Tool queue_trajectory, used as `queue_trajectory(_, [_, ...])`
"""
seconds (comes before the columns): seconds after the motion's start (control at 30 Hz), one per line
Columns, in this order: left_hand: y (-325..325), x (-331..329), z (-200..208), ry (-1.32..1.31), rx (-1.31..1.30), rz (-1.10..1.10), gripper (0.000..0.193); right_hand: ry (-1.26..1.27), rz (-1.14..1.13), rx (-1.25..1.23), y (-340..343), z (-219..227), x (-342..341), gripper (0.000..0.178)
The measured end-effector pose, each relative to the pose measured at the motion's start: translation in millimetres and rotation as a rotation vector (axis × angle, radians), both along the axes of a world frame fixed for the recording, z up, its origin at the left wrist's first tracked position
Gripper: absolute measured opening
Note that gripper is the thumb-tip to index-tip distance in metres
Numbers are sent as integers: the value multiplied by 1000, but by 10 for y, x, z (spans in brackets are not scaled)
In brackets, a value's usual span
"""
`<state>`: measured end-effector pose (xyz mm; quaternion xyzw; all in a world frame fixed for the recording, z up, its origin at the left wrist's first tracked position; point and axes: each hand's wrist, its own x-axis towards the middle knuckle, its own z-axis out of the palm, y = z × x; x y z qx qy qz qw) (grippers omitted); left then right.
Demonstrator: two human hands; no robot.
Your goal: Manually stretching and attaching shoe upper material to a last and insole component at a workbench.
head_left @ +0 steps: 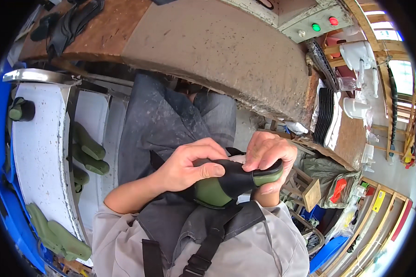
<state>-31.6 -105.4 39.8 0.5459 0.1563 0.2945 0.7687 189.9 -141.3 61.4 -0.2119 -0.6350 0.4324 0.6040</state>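
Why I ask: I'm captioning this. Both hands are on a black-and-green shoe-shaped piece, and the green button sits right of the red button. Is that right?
Not quite: in the head view, the green button sits left of the red button. The left hand and right hand are indeed on the black-and-green shoe-shaped piece.

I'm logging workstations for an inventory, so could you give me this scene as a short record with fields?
Left hand: grips a black and green shoe-shaped piece, thumb on top
Right hand: holds the same piece near its rounded end
Ahead: brown workbench, dark material at its left
Left side: white rack bearing green foot-shaped forms
Controls: green button, red button, far right
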Motion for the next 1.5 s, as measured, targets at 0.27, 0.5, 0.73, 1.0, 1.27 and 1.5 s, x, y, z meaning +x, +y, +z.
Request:
queue_trajectory(0.27, [-116,1,-113,85,82,149,16,-26,-66,-42,-57,39,-102,40])
queue_trajectory(0.5, [-164,-54,-135,-56,-202,-23,18,-44,-178,-33,-102,177,-246,36])
queue_trajectory(0.73, [-35,-135,-124,-69,-494,-351,22,-70,-67,96,-14,272,-346,37])
queue_trajectory(1.0, [27,-11,-78,-95,-361,-400,99,-133,-66,103,-17,332,-427,62])
queue_trajectory(1.27, [74,59,-75,-141,-134,-483,76,-54,3,171,93,321,-489,72])
queue_trajectory(1.5, [-68,-274,226,265,-180,59,64,-367,-185,-190,-69,471,-356,45])
